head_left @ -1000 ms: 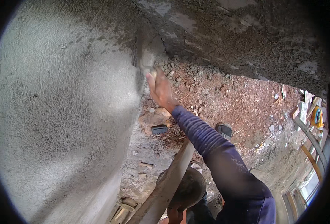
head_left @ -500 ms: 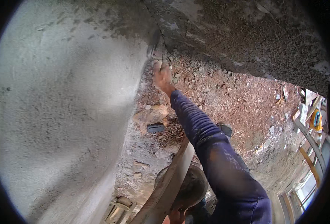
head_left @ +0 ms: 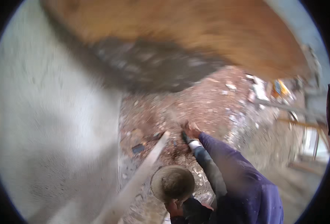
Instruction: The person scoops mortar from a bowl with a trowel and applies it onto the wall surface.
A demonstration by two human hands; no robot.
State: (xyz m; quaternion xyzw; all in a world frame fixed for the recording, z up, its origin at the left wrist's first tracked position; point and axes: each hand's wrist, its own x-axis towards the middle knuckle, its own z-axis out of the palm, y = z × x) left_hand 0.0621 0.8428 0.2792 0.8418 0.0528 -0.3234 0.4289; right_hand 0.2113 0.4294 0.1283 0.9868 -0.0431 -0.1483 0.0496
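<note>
My left hand grips the near rim of a round pan at the bottom middle. Grey-brown mortar lies in the pan. Out in front of my body, above the rubble floor, is my right hand, its fingers curled and smeared by motion. A thin, blurred streak extends up and left from those fingers; what it is I cannot make out. My shoe shows just under the right hand.
A pale wooden beam slants between the pan and the smooth grey wall. Ahead stands a brown wall with a dark wet patch. A small dark block lies on the floor. Far right are a yellow bag and timber.
My right hand has drawn back from the wall corner toward my body. The view has tilted up, showing more brown wall, and the pan now shows clear of the beam.
</note>
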